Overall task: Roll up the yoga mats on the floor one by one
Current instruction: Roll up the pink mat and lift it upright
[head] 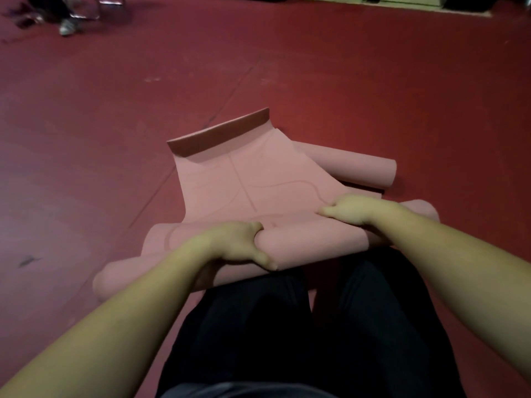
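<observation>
While both hands are gripping the roll, the left hand is curling round its middle and the right hand is pinching the layer on top. Beyond the fingers, the pink mat is lying partly flat, its far edge curling upward. Another rolled mat, seemingly finished, is sitting just beyond the right hand. Red floor is stretching open ahead.
</observation>
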Demonstrator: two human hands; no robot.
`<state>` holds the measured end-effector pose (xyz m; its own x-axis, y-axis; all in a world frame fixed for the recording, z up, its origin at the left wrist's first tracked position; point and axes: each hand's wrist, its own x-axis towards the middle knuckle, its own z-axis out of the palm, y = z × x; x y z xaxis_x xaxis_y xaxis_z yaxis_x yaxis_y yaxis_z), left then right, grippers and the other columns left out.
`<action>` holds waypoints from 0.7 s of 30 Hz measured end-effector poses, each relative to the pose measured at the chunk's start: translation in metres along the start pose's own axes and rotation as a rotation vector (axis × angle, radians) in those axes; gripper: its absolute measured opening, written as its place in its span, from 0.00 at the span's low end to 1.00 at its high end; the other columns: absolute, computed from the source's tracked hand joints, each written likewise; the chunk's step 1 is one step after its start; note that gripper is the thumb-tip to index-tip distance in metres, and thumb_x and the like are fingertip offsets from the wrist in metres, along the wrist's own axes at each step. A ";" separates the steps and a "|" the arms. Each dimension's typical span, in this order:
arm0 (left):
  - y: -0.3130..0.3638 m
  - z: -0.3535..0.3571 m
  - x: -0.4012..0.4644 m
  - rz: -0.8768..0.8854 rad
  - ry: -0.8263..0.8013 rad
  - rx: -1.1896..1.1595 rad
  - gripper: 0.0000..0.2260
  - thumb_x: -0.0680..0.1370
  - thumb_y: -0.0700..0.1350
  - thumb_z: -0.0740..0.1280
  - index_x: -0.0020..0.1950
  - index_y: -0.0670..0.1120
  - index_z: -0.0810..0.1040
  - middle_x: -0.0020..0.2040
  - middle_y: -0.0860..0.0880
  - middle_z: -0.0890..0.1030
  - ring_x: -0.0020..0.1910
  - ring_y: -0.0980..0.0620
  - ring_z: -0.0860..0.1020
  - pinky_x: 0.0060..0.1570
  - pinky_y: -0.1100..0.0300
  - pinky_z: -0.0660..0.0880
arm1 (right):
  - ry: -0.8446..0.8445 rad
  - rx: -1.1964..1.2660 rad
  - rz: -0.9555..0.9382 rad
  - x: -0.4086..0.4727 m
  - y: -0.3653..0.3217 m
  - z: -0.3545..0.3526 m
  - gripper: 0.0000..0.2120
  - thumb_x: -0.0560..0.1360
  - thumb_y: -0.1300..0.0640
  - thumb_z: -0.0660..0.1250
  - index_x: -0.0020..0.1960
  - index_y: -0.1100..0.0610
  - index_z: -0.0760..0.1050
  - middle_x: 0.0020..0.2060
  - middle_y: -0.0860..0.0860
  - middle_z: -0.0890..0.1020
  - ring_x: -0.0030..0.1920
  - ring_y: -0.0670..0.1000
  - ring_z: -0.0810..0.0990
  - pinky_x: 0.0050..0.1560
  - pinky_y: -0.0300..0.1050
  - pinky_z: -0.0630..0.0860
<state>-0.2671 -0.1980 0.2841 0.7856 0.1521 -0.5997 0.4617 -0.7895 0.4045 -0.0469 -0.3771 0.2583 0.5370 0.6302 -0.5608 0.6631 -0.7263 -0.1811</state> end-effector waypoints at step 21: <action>-0.006 -0.009 0.008 0.206 0.337 0.272 0.29 0.75 0.66 0.65 0.72 0.54 0.71 0.61 0.52 0.73 0.63 0.50 0.68 0.56 0.55 0.68 | 0.314 -0.125 -0.042 -0.010 0.002 0.030 0.30 0.79 0.33 0.48 0.54 0.51 0.81 0.56 0.56 0.82 0.57 0.59 0.78 0.54 0.48 0.74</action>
<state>-0.2598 -0.1869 0.2828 0.9600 0.1249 -0.2506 0.1930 -0.9436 0.2690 -0.0662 -0.3930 0.2396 0.6292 0.7270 -0.2748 0.7367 -0.6706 -0.0873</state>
